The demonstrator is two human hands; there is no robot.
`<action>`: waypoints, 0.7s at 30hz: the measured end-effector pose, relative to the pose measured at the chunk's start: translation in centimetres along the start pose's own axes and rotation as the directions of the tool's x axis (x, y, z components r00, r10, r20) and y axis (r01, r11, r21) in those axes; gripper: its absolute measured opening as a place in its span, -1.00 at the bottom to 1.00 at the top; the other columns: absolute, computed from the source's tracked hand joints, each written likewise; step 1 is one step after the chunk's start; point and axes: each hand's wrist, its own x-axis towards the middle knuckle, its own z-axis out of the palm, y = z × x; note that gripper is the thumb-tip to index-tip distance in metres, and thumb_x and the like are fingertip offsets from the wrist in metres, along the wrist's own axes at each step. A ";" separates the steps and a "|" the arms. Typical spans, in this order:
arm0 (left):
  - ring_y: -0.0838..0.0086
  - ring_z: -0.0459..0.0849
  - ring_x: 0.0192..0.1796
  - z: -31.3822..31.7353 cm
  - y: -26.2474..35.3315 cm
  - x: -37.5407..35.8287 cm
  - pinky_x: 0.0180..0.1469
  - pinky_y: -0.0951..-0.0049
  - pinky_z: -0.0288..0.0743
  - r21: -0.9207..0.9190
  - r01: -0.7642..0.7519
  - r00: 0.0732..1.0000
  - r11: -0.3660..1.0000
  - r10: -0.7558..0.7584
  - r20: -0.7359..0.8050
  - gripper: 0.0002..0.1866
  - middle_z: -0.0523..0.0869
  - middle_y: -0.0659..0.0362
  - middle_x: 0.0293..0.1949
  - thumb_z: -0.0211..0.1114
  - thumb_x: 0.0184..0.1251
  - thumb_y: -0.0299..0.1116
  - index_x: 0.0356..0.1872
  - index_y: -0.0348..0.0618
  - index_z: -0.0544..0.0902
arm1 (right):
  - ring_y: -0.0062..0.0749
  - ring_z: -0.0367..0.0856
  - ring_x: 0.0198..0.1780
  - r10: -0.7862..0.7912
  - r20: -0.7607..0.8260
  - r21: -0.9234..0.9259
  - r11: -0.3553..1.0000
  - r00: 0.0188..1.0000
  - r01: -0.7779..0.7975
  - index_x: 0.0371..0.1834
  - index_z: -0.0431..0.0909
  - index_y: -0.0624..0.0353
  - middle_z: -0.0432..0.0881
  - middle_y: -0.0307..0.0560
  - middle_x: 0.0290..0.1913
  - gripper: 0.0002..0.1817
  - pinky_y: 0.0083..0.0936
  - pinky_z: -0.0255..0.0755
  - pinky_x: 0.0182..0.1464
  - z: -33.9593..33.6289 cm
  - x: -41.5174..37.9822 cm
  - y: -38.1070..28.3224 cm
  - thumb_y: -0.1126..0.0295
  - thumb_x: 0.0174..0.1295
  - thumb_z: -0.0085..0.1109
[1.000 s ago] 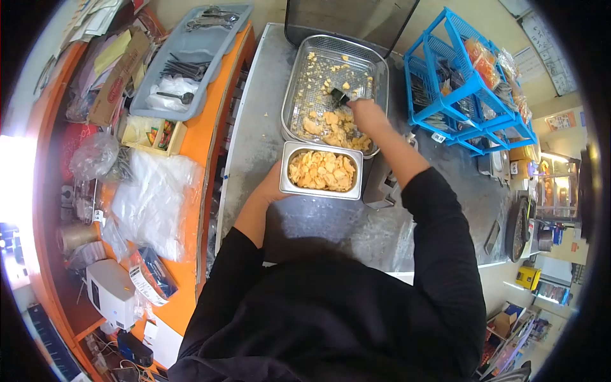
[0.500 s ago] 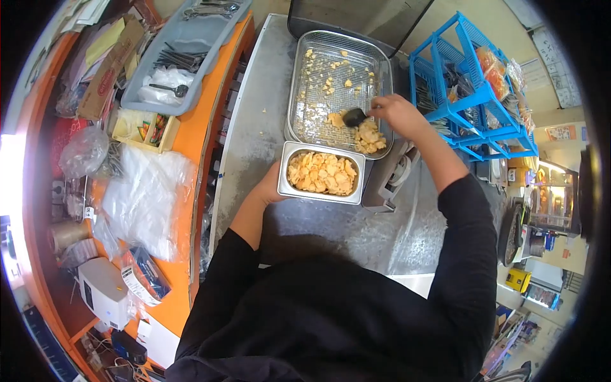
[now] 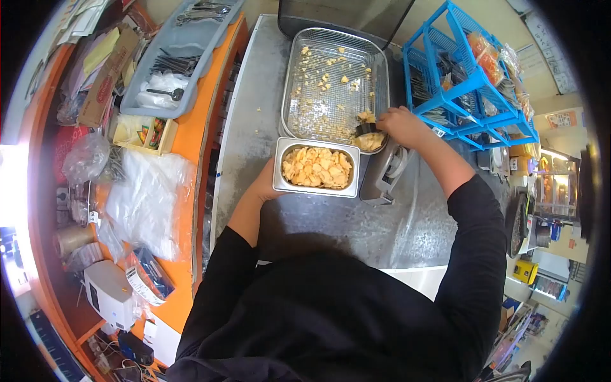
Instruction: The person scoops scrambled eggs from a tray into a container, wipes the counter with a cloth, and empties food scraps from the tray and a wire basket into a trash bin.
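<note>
Blue baskets (image 3: 455, 95) and a tape dispenser (image 3: 375, 191) crowd right fingers (image 3: 388, 117) gripping a scoop (image 3: 365, 129); left fingers (image 3: 274, 194) hold a steel tub (image 3: 278, 170).

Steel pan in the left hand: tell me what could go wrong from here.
The steel pan is filled near its rim, so tilting the left hand might spill yellow food pieces. The black scoop, at the near-right corner of the wire basket, could drop food over the edge. The tape dispenser, close to the right hand, might get bumped.
</note>
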 end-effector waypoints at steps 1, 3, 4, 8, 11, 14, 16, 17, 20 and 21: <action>0.46 0.56 0.13 0.1 0.0 0.0 0.18 0.38 0.48 0.033 -0.012 1.000 0.999 0.012 0.002 -0.23 0.53 0.12 0.16 0.50 -0.13 -0.62 0.22 -0.25 0.37 | -0.24 0.57 -0.08 0.026 0.045 0.034 0.999 0.999 -0.028 -0.31 0.65 0.01 0.62 -0.16 -0.22 -0.83 -0.29 0.35 0.00 -0.3 -0.2 -0.5 0.36 0.07 0.07; 0.47 0.56 0.13 0.0 0.0 0.0 0.19 0.39 0.48 0.107 -0.038 0.999 0.994 0.038 0.003 -0.24 0.53 0.12 0.16 0.50 -0.14 -0.62 0.21 -0.26 0.37 | -0.23 0.55 -0.06 0.071 0.131 0.101 0.991 0.989 -0.084 -0.30 0.66 0.01 0.63 -0.10 -0.27 -0.80 -0.25 0.33 0.01 -1.0 0.2 -2.0 0.25 0.07 0.11; 0.47 0.56 0.13 -0.1 -0.2 -0.1 0.19 0.39 0.47 0.155 -0.042 0.999 0.987 0.043 -0.004 -0.23 0.53 0.13 0.16 0.50 -0.14 -0.61 0.21 -0.26 0.37 | -0.23 0.56 -0.06 0.142 0.097 0.112 0.982 0.985 -0.152 -0.27 0.66 0.05 0.65 -0.04 -0.32 -0.65 -0.16 0.31 -0.02 -0.8 0.4 -2.8 0.04 0.06 0.12; 0.47 0.54 0.14 -0.2 -0.4 -0.4 0.21 0.41 0.44 0.237 -0.031 0.999 0.971 0.041 -0.034 -0.22 0.54 0.13 0.14 0.53 -0.17 -0.56 0.20 -0.26 0.38 | -0.22 0.57 -0.08 0.389 0.079 0.077 0.916 0.918 -0.395 -0.23 0.68 0.05 0.66 -0.06 -0.31 -0.54 -0.11 0.28 -0.06 -1.8 0.6 -6.7 -0.08 0.07 0.07; 0.48 0.54 0.13 -0.3 -0.7 -0.4 0.21 0.41 0.43 0.219 -0.030 0.999 0.975 0.039 -0.036 -0.21 0.54 0.13 0.14 0.55 -0.18 -0.54 0.20 -0.25 0.38 | -0.21 0.59 -0.12 0.454 0.069 0.128 0.879 0.888 -0.460 -0.28 0.70 0.04 0.67 -0.07 -0.35 -0.49 -0.11 0.27 -0.06 -0.5 0.8 -7.6 -0.15 0.08 0.04; 0.48 0.54 0.13 -0.6 -1.2 -0.3 0.21 0.41 0.43 0.226 -0.069 0.997 0.972 0.074 -0.010 -0.21 0.54 0.13 0.14 0.55 -0.18 -0.53 0.20 -0.25 0.38 | -0.19 0.61 -0.15 0.482 0.072 0.158 0.859 0.873 -0.487 -0.36 0.72 0.04 0.67 -0.07 -0.39 -0.46 -0.12 0.28 -0.03 0.5 0.7 -7.7 -0.21 0.05 0.04; 0.48 0.54 0.13 -0.8 -1.6 -0.1 0.21 0.41 0.43 0.192 -0.079 0.997 0.978 0.082 -0.009 -0.21 0.54 0.13 0.14 0.55 -0.19 -0.53 0.20 -0.25 0.39 | -0.17 0.62 -0.17 0.505 0.030 0.167 0.848 0.863 -0.503 -0.42 0.72 0.06 0.68 -0.05 -0.41 -0.40 -0.13 0.30 -0.01 0.7 0.8 -7.6 -0.28 0.00 0.06; 0.48 0.54 0.13 -0.9 -1.9 0.0 0.21 0.40 0.43 0.151 -0.070 0.997 0.986 0.074 -0.021 -0.21 0.54 0.13 0.14 0.55 -0.19 -0.53 0.20 -0.25 0.39 | -0.16 0.63 -0.17 0.543 0.055 0.184 0.819 0.838 -0.543 -0.43 0.72 0.07 0.68 -0.03 -0.40 -0.38 -0.14 0.31 0.00 0.6 0.9 -7.6 -0.31 -0.03 0.07; 0.48 0.54 0.14 -0.6 -1.4 -0.1 0.21 0.41 0.43 0.147 -0.069 0.997 0.987 0.073 -0.022 -0.21 0.54 0.13 0.15 0.55 -0.18 -0.54 0.21 -0.25 0.38 | -0.13 0.65 -0.18 0.625 0.136 0.257 0.727 0.769 -0.636 -0.45 0.71 0.12 0.69 0.03 -0.37 -0.29 -0.16 0.35 0.00 -1.0 1.6 -7.3 -0.40 -0.13 0.10; 0.48 0.53 0.14 -0.6 -1.5 -0.1 0.21 0.41 0.43 0.166 -0.072 0.997 0.983 0.075 -0.014 -0.21 0.54 0.13 0.15 0.54 -0.17 -0.55 0.21 -0.25 0.38 | -0.11 0.66 -0.20 0.637 0.167 0.298 0.695 0.752 -0.655 -0.46 0.71 0.14 0.69 0.06 -0.36 -0.25 -0.17 0.38 -0.02 -1.5 1.9 -7.0 -0.43 -0.17 0.11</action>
